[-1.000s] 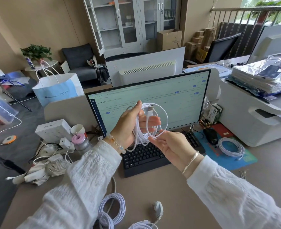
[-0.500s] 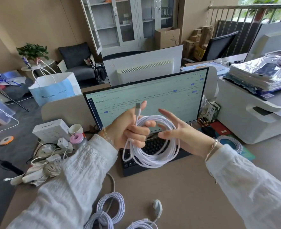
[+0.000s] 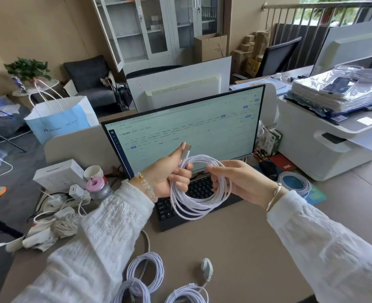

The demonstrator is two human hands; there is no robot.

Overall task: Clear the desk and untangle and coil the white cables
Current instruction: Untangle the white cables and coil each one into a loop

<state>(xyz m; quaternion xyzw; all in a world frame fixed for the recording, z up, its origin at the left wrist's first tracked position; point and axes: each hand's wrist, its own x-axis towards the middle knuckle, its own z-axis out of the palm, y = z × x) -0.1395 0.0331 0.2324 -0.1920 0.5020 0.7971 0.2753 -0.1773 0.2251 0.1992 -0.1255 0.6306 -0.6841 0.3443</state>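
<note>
White cable coil [image 3: 199, 193]: one, held above the keyboard [image 3: 193, 197]. Left hand [image 3: 167, 173] grips its loops, connector upward; right hand [image 3: 235, 180] grips the right side. Three coils [image 3: 145, 265] lie on the near bench [image 3: 235, 248], one [image 3: 294, 182] far right.

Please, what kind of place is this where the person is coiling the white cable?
Most likely an office. The person works at a desk with a monitor and a keyboard, a printer stands to the right, and glass-door filing cabinets and another workstation stand behind.
</note>
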